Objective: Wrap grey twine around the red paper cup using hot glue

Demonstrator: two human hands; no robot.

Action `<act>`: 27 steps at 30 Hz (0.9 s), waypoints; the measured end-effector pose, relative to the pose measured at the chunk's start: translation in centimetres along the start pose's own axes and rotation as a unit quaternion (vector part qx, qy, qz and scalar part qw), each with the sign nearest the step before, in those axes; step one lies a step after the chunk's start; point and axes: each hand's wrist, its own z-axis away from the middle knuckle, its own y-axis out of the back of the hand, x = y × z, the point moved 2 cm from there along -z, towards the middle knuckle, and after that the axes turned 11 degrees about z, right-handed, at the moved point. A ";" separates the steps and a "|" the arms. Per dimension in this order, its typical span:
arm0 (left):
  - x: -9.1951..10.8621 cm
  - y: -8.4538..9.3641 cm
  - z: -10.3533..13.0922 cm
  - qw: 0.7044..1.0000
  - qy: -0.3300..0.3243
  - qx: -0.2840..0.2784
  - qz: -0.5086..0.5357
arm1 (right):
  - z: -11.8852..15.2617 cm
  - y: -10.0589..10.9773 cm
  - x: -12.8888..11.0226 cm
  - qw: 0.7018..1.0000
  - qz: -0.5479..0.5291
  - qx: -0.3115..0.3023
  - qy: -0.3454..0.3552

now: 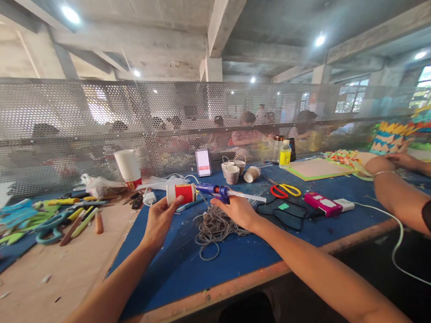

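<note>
My left hand [160, 218] is closed around a red and white paper cup [184, 193], which lies on its side in the grip. In my right hand [240, 211] is a blue hot glue gun [214, 189], with a clear glue stick [256, 198] poking out of its back. The gun's nozzle points left and is at the cup's right end; whether it touches cannot be made out. Under the gun, a tangled heap of grey cord [217, 226] rests on the blue mat [166, 273].
Behind stand several cord-wrapped cups [231, 172] and a phone [203, 163]. Scissors [286, 190], a magenta power strip [322, 204] and a yellow bottle [285, 154] lie or stand right. A stack of paper cups [127, 167] is left. Another person's arms [397, 187] reach in at right.
</note>
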 end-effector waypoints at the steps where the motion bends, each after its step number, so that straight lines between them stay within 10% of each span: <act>1: 0.0 0.0 0.0 1.000 -0.003 -0.001 -0.004 | 0.0 0.0 0.0 1.000 0.000 0.000 0.002; 27: -0.4 0.6 -0.4 0.999 0.023 0.023 0.033 | 0.2 0.2 -0.1 0.999 -0.038 0.005 0.021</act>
